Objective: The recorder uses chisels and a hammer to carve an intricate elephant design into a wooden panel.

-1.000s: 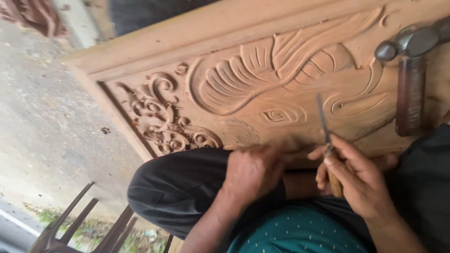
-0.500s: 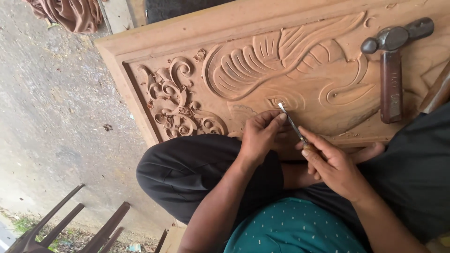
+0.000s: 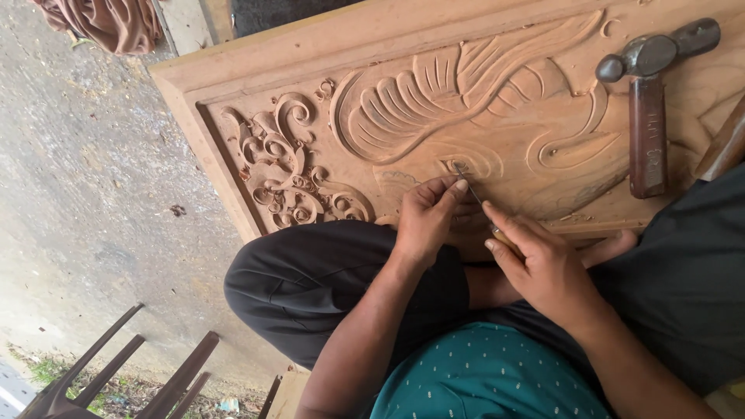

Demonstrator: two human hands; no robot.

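Note:
A carved wooden panel (image 3: 481, 101) with leaf, scroll and bird-like relief lies flat before me. My right hand (image 3: 543, 264) grips the wooden handle of a thin metal chisel (image 3: 471, 186). The chisel's tip rests on the small eye-shaped carving at the panel's middle. My left hand (image 3: 427, 221) pinches the blade close to the tip, fingers resting on the wood. My knees in dark trousers press against the panel's near edge.
A hammer (image 3: 648, 116) with a steel head and reddish wooden handle lies on the panel at the right. Rough concrete floor (image 3: 85, 186) spreads to the left. Dark chair legs (image 3: 116, 372) show bottom left, a brown cloth (image 3: 109, 22) top left.
The chisel came down from a raised position onto the eye-shaped carving. My left hand moved up from my knee and took hold of the blade. The view shifted slightly.

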